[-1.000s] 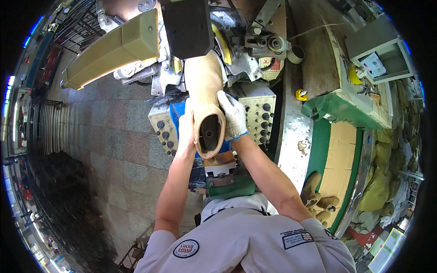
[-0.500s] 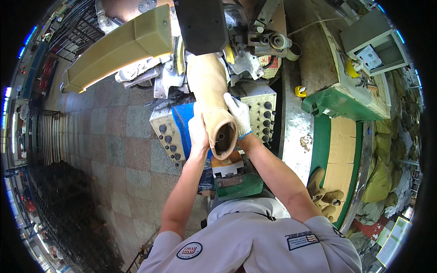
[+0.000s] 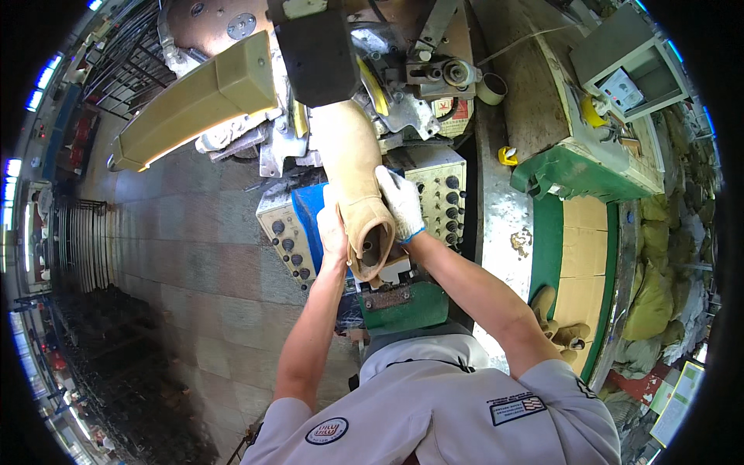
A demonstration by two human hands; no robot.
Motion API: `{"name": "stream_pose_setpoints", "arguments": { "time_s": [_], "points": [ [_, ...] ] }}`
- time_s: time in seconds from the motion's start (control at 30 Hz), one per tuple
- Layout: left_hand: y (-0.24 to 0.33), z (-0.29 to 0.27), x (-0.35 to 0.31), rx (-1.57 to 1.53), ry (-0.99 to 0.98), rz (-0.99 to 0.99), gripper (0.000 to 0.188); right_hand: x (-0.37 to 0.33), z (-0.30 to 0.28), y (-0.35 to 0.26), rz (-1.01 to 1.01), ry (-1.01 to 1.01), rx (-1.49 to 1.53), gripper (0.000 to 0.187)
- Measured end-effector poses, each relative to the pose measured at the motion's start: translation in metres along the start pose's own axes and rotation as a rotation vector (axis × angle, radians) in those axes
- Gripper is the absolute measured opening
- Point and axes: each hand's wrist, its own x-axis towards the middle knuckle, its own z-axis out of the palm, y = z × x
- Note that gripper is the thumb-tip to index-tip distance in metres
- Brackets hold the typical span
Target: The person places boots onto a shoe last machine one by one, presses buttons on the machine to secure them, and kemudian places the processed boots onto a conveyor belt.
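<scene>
The tan boot (image 3: 349, 151) is clasped between left fingers (image 3: 332, 211) and gloved right fingers (image 3: 386, 183), its opening (image 3: 370, 246) seen narrower than before; right of them, a pale item (image 3: 621, 89) is contained in a grey box (image 3: 614, 43).

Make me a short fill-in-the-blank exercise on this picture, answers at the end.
The right hand wears a ____ glove.
The left hand is ____, with no glove.
In all, ____ hands touch the boot.
More boots show in the picture's lower ____ quarter.

Missing words: white; bare; two; right.
</scene>
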Motion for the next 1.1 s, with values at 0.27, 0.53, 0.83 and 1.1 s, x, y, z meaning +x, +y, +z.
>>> {"name": "stream_pose_setpoints", "arguments": {
  "time_s": [0.27,0.53,0.83,1.1],
  "points": [
    [0.071,0.008,-0.028,0.052,0.152,-0.167,0.053,-0.027,-0.059,0.001,0.052,-0.073,0.101,0.06],
    [0.134,0.093,-0.092,0.704,0.193,0.201,0.079,-0.094,-0.268,0.055,0.283,0.372,0.224,0.058],
    [0.108,0.109,-0.095,1.125,0.416,0.315,0.051,-0.075,-0.478,0.141,0.373,0.764,0.48,0.035],
    [0.09,0.101,-0.082,1.044,0.341,0.342,0.04,0.093,-0.654,0.181,0.319,0.96,0.066,0.033]
  ]
}}
